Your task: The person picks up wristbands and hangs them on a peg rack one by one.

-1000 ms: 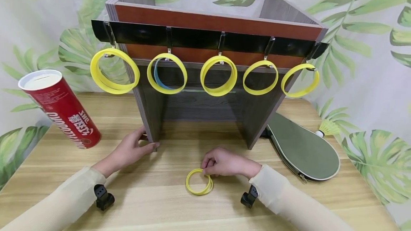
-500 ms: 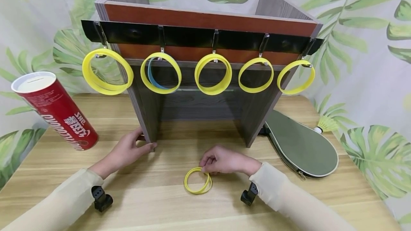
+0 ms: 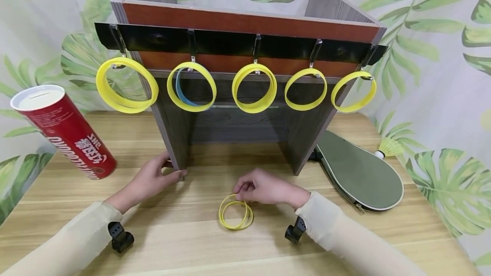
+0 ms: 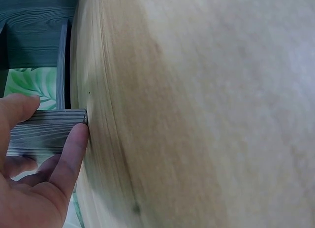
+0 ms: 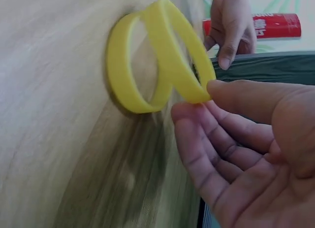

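My right hand [image 3: 264, 187] pinches one yellow silicone wristband [image 5: 170, 48] between thumb and fingers. Tilted up, that band leans over a second yellow wristband [image 5: 117, 65], which lies on the wooden table [image 3: 184, 233]. My left hand [image 3: 153, 179] grips the lower front corner of the left panel [image 4: 42, 132] of a grey wooden rack. In the left wrist view its thumb lies on one side of the panel and the fingers on the other. Along the rack's black strip [image 3: 226, 41], several yellow wristbands [image 3: 273, 84] hang from metal hooks; a blue wristband [image 3: 180, 90] hangs behind the second from the left.
At the left stands a red canister [image 3: 73, 135] with a white lid. A green racket case [image 3: 360, 173] lies to the right of the rack, with a yellow shuttlecock [image 3: 389, 148] beside it. A leaf-patterned cloth [image 3: 433, 76] covers the wall behind.
The right hand has lifted the near edge of one wristband, so it now tilts away from the other. The left hand stays on the rack panel. The head view has shifted slightly.
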Demonstrator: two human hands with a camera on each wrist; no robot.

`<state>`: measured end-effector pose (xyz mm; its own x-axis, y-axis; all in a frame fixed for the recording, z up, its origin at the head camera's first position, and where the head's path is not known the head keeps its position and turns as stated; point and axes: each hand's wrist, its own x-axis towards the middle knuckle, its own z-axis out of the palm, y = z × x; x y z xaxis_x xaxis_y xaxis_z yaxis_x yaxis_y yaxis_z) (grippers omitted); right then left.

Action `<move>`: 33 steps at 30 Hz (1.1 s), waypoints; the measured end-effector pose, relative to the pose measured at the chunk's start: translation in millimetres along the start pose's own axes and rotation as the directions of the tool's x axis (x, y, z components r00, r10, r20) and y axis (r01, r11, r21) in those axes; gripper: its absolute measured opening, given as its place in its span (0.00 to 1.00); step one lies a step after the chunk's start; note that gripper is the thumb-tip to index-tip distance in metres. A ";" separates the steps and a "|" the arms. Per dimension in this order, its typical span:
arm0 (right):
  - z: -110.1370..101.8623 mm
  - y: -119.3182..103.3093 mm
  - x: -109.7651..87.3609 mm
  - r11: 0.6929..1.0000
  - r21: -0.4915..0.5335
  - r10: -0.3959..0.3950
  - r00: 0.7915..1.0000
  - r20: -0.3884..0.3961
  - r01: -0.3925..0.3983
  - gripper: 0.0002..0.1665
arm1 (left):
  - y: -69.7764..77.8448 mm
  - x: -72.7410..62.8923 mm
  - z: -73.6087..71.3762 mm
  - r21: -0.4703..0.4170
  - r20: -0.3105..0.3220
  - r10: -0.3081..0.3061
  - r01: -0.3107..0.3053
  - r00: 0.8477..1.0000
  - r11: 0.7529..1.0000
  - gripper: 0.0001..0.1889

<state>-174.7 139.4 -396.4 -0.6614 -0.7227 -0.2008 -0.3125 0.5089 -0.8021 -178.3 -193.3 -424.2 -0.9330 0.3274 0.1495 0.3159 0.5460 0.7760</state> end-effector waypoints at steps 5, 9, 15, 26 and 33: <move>-5.1 0.8 -2.2 0.979 0.199 0.046 0.998 0.037 -0.053 0.12 | 0.4 -0.2 0.0 0.013 -0.001 -0.002 0.002 1.000 1.000 0.24; -11.6 -0.9 -8.9 0.953 0.294 0.064 0.997 0.030 -0.070 0.14 | 0.5 -0.1 -0.3 0.022 0.000 0.005 -0.005 1.000 1.000 0.24; -25.0 -10.0 -23.3 0.928 0.373 0.028 0.999 -0.041 -0.010 0.15 | 0.1 -0.5 -0.7 0.022 0.000 0.003 -0.003 1.000 1.000 0.24; -50.6 -46.6 -59.2 0.891 0.423 -0.060 0.965 -0.255 0.167 0.15 | -0.7 0.5 -0.3 0.006 0.000 0.019 -0.019 1.000 1.000 0.23; -65.6 -70.1 -79.9 0.858 0.412 -0.118 0.900 -0.420 0.305 0.09 | -1.3 0.0 -0.4 -0.005 0.000 0.013 -0.013 1.000 1.000 0.23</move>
<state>-144.7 192.2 -287.2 -0.8445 -0.5140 0.1504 -0.1890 0.0234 -0.9817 -178.8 -194.4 -424.9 -0.9287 0.3349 0.1594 0.3272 0.5376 0.7771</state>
